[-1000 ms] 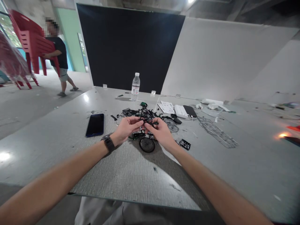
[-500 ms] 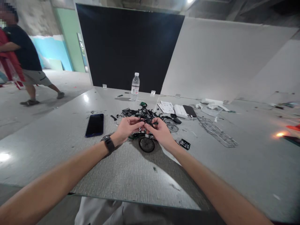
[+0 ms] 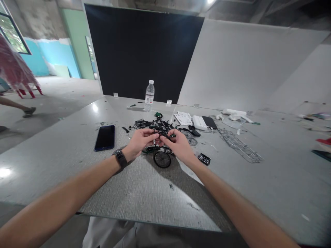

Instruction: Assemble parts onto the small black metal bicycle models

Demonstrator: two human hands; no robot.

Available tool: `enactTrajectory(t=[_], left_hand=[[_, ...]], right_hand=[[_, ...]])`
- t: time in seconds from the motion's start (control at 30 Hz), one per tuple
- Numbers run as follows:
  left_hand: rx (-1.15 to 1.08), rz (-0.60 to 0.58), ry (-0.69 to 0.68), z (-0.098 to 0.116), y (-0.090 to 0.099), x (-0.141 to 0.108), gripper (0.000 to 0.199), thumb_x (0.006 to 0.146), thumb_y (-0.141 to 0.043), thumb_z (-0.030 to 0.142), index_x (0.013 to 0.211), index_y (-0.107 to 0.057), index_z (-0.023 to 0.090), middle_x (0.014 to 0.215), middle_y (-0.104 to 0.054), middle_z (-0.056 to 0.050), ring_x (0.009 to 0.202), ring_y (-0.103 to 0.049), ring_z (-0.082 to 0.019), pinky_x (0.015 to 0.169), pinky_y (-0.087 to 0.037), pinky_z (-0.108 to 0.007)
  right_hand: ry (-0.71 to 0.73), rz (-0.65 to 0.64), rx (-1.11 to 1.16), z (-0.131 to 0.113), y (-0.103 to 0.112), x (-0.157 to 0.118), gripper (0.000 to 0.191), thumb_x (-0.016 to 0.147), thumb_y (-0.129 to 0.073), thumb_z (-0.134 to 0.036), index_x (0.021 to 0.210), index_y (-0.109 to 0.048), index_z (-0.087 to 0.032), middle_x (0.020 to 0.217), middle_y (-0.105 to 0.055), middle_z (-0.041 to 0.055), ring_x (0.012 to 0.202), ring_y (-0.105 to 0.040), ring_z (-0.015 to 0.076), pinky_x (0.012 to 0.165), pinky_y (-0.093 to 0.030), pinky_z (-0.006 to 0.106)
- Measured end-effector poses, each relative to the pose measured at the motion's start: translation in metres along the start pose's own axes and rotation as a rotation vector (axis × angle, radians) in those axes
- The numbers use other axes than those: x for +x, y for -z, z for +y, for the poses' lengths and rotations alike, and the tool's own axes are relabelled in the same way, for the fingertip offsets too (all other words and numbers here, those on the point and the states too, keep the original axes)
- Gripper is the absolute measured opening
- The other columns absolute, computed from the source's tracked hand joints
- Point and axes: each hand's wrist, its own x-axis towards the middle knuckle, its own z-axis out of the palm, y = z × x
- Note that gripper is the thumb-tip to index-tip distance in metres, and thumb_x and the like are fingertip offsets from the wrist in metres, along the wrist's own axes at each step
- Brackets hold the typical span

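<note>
My left hand (image 3: 141, 140) and my right hand (image 3: 176, 143) meet over a pile of small black model parts (image 3: 162, 125). Both are closed in a pinch, fingertips nearly touching, on small dark pieces too tiny to make out. Just below them a black spoked wheel (image 3: 162, 159) stands out near the table's front, with dark and green parts of a small bicycle model (image 3: 150, 149) beside it, partly covered by my fingers. A small black tray (image 3: 204, 159) holding small parts lies to the right of my right hand.
On the grey table (image 3: 124, 193) are a phone (image 3: 104, 137) at left, a water bottle (image 3: 149, 96) behind the pile, and paper sheets (image 3: 183, 118), a white box (image 3: 199, 122) and a grey parts frame (image 3: 240, 146) at right. A person's leg (image 3: 15, 105) shows far left.
The person at the far left has moved mostly out of view, uncovering red stools. My hands have stayed almost in place, and the bright orange glow at far right has gone.
</note>
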Motion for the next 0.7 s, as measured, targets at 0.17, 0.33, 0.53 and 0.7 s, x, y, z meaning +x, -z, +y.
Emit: enactTrajectory(t=[0.17,0.33,0.53,0.7], left_hand=[[0.015,0.019,-0.012,-0.0015,0.0013,0.0009,0.029,0.071,-0.088,0.028,0.09,-0.075,0.011,0.089,-0.077,-0.01,0.081,-0.074,-0.02,0.086,-0.059,-0.038],[0.032,0.04,-0.03,-0.0004,0.0005,-0.0001,0.026,0.071,-0.088,0.028,0.085,-0.073,0.012,0.085,-0.075,-0.007,0.082,-0.072,-0.017,0.083,-0.056,-0.033],[0.032,0.059,-0.067,-0.001,-0.0008,0.0009,0.027,0.07,-0.088,0.03,0.084,-0.072,0.013,0.083,-0.073,-0.005,0.077,-0.07,-0.014,0.069,-0.05,-0.025],[0.037,0.064,-0.063,-0.001,-0.0006,0.0009,0.026,0.072,-0.087,0.028,0.088,-0.073,0.012,0.085,-0.075,-0.006,0.078,-0.071,-0.015,0.07,-0.05,-0.025]], right_hand=[[0.029,-0.025,0.027,-0.0009,0.0022,-0.0015,0.037,0.086,-0.07,-0.055,0.091,-0.048,-0.025,0.073,-0.074,0.0013,0.066,-0.07,0.0217,0.057,-0.043,0.03],[0.01,-0.058,0.07,0.0,0.0022,-0.002,0.037,0.089,-0.069,-0.055,0.094,-0.046,-0.026,0.077,-0.078,0.0031,0.076,-0.074,0.0234,0.066,-0.048,0.032],[-0.006,-0.057,0.015,0.0006,0.0016,-0.0017,0.04,0.089,-0.067,-0.058,0.095,-0.044,-0.026,0.069,-0.076,0.0019,0.067,-0.07,0.0221,0.06,-0.043,0.03],[0.008,-0.041,0.011,0.0032,0.0007,0.0002,0.041,0.089,-0.065,-0.061,0.093,-0.046,-0.025,0.065,-0.071,-0.0005,0.06,-0.063,0.0184,0.056,-0.039,0.029]])
